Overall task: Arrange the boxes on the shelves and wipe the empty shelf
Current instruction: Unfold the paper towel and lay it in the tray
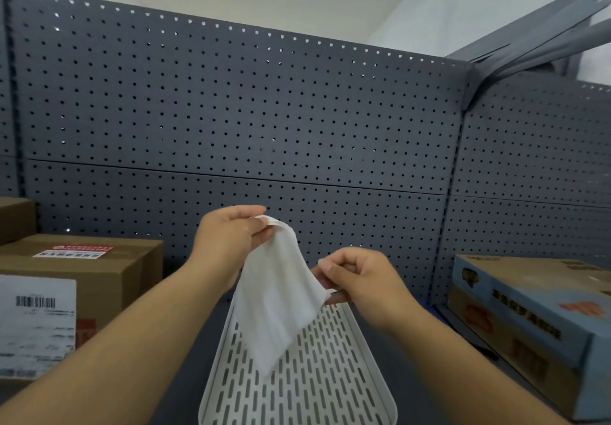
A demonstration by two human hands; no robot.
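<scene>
A white cloth [277,299] hangs in the air above the dark grey shelf [185,375], held by both hands. My left hand [231,236] pinches its top corner. Lower and to the right, my right hand [357,276] pinches its right edge. A brown cardboard box [109,266] with a red-and-white label sits on the shelf at the left. In front of it stands a box with a white barcode label [36,319]. A blue and tan printed box [535,319] lies on the shelf at the right.
A white slotted tray [330,385] lies on the shelf under the cloth. A grey pegboard wall [231,110] backs the shelf. Another brown box [15,219] shows at the far left edge. Grey brackets [545,34] jut out at the upper right.
</scene>
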